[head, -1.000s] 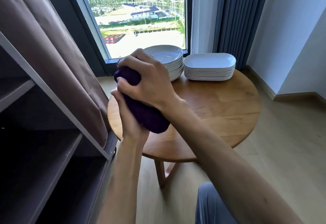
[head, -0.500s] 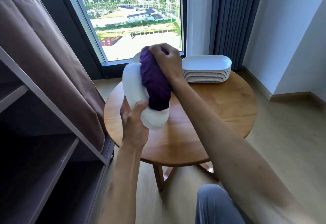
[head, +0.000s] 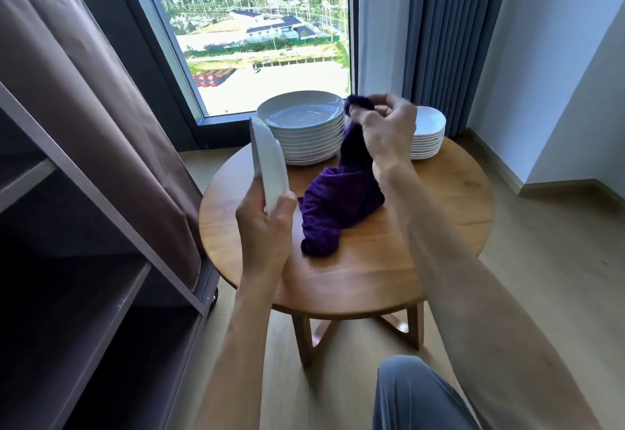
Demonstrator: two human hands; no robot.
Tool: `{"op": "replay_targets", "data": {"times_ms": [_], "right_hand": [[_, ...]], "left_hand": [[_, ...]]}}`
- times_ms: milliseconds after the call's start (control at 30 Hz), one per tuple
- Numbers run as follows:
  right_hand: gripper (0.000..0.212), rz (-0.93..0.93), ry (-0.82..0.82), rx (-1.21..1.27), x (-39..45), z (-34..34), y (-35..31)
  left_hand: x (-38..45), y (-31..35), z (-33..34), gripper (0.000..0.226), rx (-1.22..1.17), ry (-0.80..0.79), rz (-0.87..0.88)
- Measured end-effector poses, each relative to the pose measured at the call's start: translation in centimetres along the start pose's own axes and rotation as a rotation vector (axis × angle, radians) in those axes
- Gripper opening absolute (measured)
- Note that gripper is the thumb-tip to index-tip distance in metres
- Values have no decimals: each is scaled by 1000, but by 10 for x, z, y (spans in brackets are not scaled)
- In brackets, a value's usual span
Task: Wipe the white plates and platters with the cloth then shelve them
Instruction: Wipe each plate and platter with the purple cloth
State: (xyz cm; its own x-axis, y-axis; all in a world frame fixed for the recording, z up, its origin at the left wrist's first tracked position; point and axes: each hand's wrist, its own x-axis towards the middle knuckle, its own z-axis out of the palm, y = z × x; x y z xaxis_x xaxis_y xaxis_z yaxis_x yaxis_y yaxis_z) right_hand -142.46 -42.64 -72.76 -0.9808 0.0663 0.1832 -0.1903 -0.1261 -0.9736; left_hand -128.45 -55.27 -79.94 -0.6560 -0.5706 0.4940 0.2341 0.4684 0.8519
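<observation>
Left hand [head: 265, 223] grips white platter [head: 269, 162] by its lower end, held on edge, upright. Right hand [head: 385, 128] pinches top of purple cloth [head: 338, 203]; cloth's lower folds rest on round wooden table [head: 422, 226] between the hands. Round plate stack [head: 302, 125] beyond left hand; platter stack [head: 427, 133] behind right hand.

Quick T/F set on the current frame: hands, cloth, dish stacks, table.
1. The left hand grips a white platter held on edge. True.
2. The purple cloth lies flat, untouched. False: the right hand pinches its top, and its lower part rests on the round table.
3. The held platter sits on the shelf. False: it is above the table edge.
4. Round plates are stacked by the window. True.
</observation>
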Motion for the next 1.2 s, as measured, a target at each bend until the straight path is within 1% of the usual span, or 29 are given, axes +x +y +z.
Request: {"op": "replay_targets", "data": {"times_ms": [33, 67, 133, 200, 233, 267, 300, 333, 367, 400, 467, 500, 533, 567, 600, 633, 667, 700, 733, 800, 833, 867, 900, 933, 1000, 1067, 1133, 1167, 1200], "right_hand": [[18, -52, -26, 65, -2, -1, -11], [16, -107, -109, 95, -5, 0, -22], [14, -186, -417, 94, -15, 5, -42], [17, -180, -774, 45, -27, 10, -50], [21, -164, -896, -4, -31, 12, -50], [25, -141, -953, -35, -34, 13, -47], [27, -114, -950, -31, -36, 14, -43], [29, -85, -907, -2, -38, 15, -37], [30, -81, -832, 4, -40, 15, -30], [29, -117, -718, -59, -42, 17, -23], [26, -245, -422, -383, -44, 20, -9], [37, -280, -294, -566, -46, 19, -4], [54, -262, -222, -722, -48, 16, 0], [73, -190, -223, -841, -49, 12, 2], [90, -86, -293, -917, -49, 9, 4], [105, 31, -403, -924, -50, 7, 6], [113, 142, -507, -875, -50, 8, 8], [109, 226, -578, -791, -49, 9, 10], [96, 278, -601, -683, -48, 10, 12], [47, 322, -584, -474, -42, 8, 16], [27, 343, -580, -378, -39, 6, 19], [16, 358, -572, -294, -37, 3, 24], [10, 363, -543, -229, -36, 1, 28], [11, 364, -501, -166, -36, 0, 31], [28, 383, -414, -54, -38, 3, 34], [38, 388, -356, 32, -38, 7, 36], [39, 399, -295, 121, -35, 7, 40], [37, 418, -261, 176, -34, 6, 42], [35, 444, -232, 231, -34, 4, 44]], "left_hand": [[0, -2, 0, 35, 30, -22, 7], [0, -3, 1, 38, 72, -42, 23], [0, -4, 2, 44, 172, -73, 77], [-2, -2, 4, 50, 201, -109, 123], [-4, -2, 4, 47, 191, -122, 129], [-5, -2, 4, 39, 185, -125, 128], [-6, -4, 5, 28, 195, -122, 119], [-6, -6, 5, 19, 224, -122, 107], [-6, -8, 6, 14, 260, -124, 91], [-6, -8, 7, 14, 294, -125, 84], [-5, -8, 10, 21, 329, -135, 81], [-5, -8, 12, 23, 336, -135, 74], [-5, -8, 13, 23, 347, -131, 70], [-5, -10, 14, 21, 358, -121, 73], [-4, -12, 13, 17, 372, -117, 82], [-4, -14, 11, 14, 394, -129, 91], [-4, -15, 9, 15, 428, -155, 106], [-5, -15, 9, 18, 465, -192, 139], [-7, -15, 10, 20, 493, -234, 192], [-10, -12, 14, 24, 537, -277, 307], [-10, -12, 16, 26, 567, -285, 360], [-9, -12, 17, 29, 612, -290, 409], [-9, -11, 19, 32, 676, -297, 443], [-9, -9, 21, 35, 747, -303, 460], [-13, -3, 26, 34, 849, -268, 435], [-16, 2, 26, 29, 786, -158, 409], [-13, 4, 17, 35, 625, 54, 426], [-9, 4, 11, 42, 504, 191, 396], [-5, 4, 4, 54, 364, 321, 289]]}}
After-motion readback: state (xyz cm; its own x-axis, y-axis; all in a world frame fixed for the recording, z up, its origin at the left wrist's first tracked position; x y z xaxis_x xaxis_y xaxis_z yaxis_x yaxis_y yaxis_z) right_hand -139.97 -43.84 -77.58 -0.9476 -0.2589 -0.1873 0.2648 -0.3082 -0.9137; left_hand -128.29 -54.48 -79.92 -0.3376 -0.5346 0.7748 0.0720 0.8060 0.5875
